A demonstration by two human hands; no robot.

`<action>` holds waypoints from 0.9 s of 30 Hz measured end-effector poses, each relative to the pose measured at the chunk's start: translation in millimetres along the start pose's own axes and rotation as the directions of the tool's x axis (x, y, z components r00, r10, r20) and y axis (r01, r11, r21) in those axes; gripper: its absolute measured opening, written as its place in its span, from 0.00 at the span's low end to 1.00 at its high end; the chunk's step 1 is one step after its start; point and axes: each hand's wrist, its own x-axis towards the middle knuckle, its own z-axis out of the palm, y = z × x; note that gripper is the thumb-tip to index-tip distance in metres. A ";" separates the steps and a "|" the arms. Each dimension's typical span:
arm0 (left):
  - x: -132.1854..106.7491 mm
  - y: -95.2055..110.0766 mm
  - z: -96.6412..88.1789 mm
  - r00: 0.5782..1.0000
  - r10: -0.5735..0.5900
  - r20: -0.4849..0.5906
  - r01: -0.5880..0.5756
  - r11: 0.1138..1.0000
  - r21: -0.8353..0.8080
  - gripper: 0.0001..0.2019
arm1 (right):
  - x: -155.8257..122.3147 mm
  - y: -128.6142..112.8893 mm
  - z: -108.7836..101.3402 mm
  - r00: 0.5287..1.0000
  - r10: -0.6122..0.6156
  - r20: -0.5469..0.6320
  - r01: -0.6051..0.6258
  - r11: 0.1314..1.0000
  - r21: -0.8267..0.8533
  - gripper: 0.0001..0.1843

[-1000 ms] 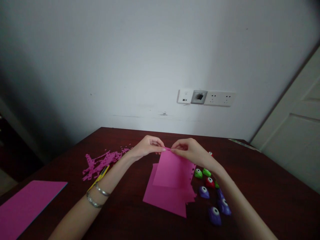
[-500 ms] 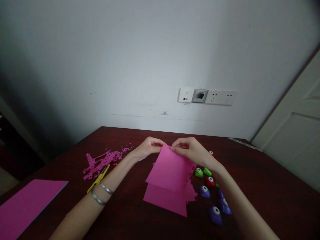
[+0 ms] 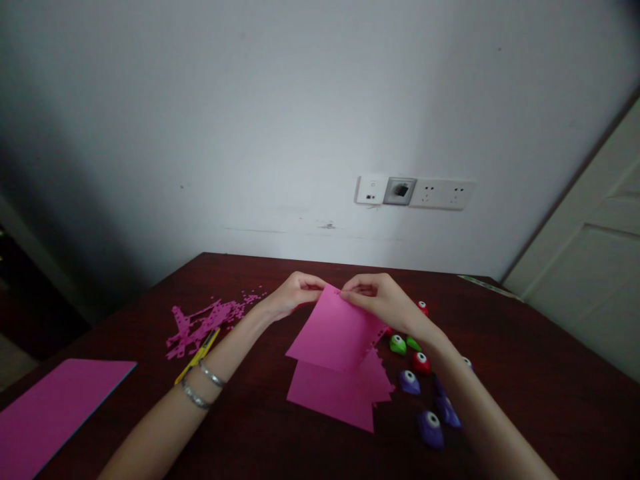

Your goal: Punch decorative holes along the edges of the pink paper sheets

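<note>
A sheet of pink paper (image 3: 334, 330) is tilted up between my two hands, with small punched holes along its top and right edges. My left hand (image 3: 296, 293) pinches its far left corner. Fingers of my right hand (image 3: 377, 297) are closed on the same far edge, close beside the left ones. Under the raised sheet lie more pink sheets (image 3: 330, 400) with notched right edges, flat on the table. Several small craft punches (image 3: 430, 430) in purple, green and red sit right of the paper, partly hidden by my right forearm.
Pink paper scraps (image 3: 200, 327) and tiny cut-outs lie left of my left arm. A yellow utility knife (image 3: 203, 353) touches that forearm's line. A larger pink stack (image 3: 65, 407) rests at the left edge. The wall (image 3: 300, 133) with sockets (image 3: 443, 195) stands behind the table (image 3: 500, 360).
The held sheet's near edge has swung a little up and left, showing more of the sheets below. Both hands keep their pinch, and my right forearm has shifted slightly.
</note>
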 end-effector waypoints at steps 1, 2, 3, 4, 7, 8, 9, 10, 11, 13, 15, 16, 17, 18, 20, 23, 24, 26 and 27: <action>0.0 -0.1 -0.4 1.000 -0.005 -0.003 0.005 1.000 0.001 0.09 | 0.0 0.2 0.0 1.000 0.001 -0.001 -0.001 1.000 0.000 0.08; 0.2 -0.3 -0.8 1.000 -0.008 -0.007 0.008 1.000 0.001 0.09 | -0.1 0.4 0.1 1.000 0.003 -0.001 -0.003 1.000 0.000 0.08; 0.5 -0.6 -1.0 1.000 -0.008 -0.010 0.008 1.000 0.001 0.10 | -0.2 0.4 0.2 1.000 0.005 -0.001 -0.005 1.000 0.001 0.09; 0.8 -1.0 -1.1 1.000 -0.007 -0.011 0.007 1.000 0.000 0.10 | -0.3 0.3 0.3 1.000 0.008 0.000 -0.008 1.000 0.003 0.09; 1.7 -2.4 -1.1 1.000 -0.001 -0.003 0.001 1.000 -0.004 0.10 | -0.2 -0.3 0.8 1.000 0.015 0.008 -0.016 1.000 0.018 0.09; 1.9 -2.9 -1.0 1.000 0.000 -0.002 0.000 1.000 -0.004 0.09 | -0.1 -0.6 1.1 1.000 0.016 0.009 -0.016 1.000 0.022 0.09; 2.1 -3.3 -0.9 1.000 0.002 -0.002 -0.002 1.000 -0.003 0.09 | -0.1 -0.8 1.4 1.000 0.017 0.010 -0.017 1.000 0.022 0.09; 2.1 -3.6 -0.8 1.000 0.005 -0.003 -0.005 1.000 0.001 0.09 | -0.1 -1.0 1.7 1.000 0.016 0.010 -0.017 1.000 0.022 0.09; 2.1 -3.9 -0.6 1.000 0.007 -0.003 -0.007 1.000 0.006 0.09 | -0.1 -1.1 2.0 1.000 0.016 0.009 -0.016 1.000 0.022 0.09; 2.0 -4.0 -0.6 1.000 0.007 -0.001 -0.007 1.000 0.017 0.09 | -0.4 -1.0 2.2 1.000 0.015 0.010 -0.015 1.000 0.021 0.09; 1.7 -3.1 -1.1 1.000 0.007 0.002 -0.007 1.000 0.027 0.08 | -1.0 -0.8 1.5 1.000 0.011 0.015 -0.011 1.000 0.018 0.09; 1.4 -2.2 -1.6 1.000 0.009 0.001 -0.009 0.999 0.032 0.08 | -1.4 -0.7 0.8 1.000 0.005 0.018 -0.005 1.000 0.013 0.09; 1.0 -1.0 -2.3 1.000 0.011 0.003 -0.011 0.999 0.033 0.08 | -1.8 -0.7 -0.3 1.000 -0.004 0.022 0.004 1.000 0.005 0.09; 0.6 0.6 -3.2 1.000 0.013 0.009 -0.013 0.999 0.032 0.09 | -2.3 -0.8 -1.6 1.000 -0.017 0.025 0.018 1.000 -0.005 0.09; -0.4 4.2 -4.9 0.999 0.015 0.042 -0.016 1.000 0.022 0.10 | -3.1 -1.1 -4.4 0.998 -0.051 0.027 0.052 0.998 -0.036 0.08; -2.3 10.0 -6.0 0.995 0.019 0.093 -0.023 0.999 0.037 0.11 | -3.9 -1.6 -7.4 0.996 -0.091 0.011 0.091 0.990 -0.104 0.08; -2.9 11.9 -5.8 0.995 0.025 0.096 -0.031 0.998 0.061 0.11 | -4.0 -1.7 -7.9 0.995 -0.104 0.001 0.103 0.987 -0.125 0.08; -4.2 15.2 -4.9 0.995 0.036 0.090 -0.046 0.992 0.116 0.10 | -4.4 -1.9 -8.0 0.991 -0.132 -0.016 0.128 0.980 -0.152 0.07; -4.9 16.6 -4.3 0.995 0.035 0.089 -0.047 0.989 0.137 0.10 | -4.8 -2.1 -7.9 0.989 -0.147 -0.020 0.142 0.976 -0.163 0.07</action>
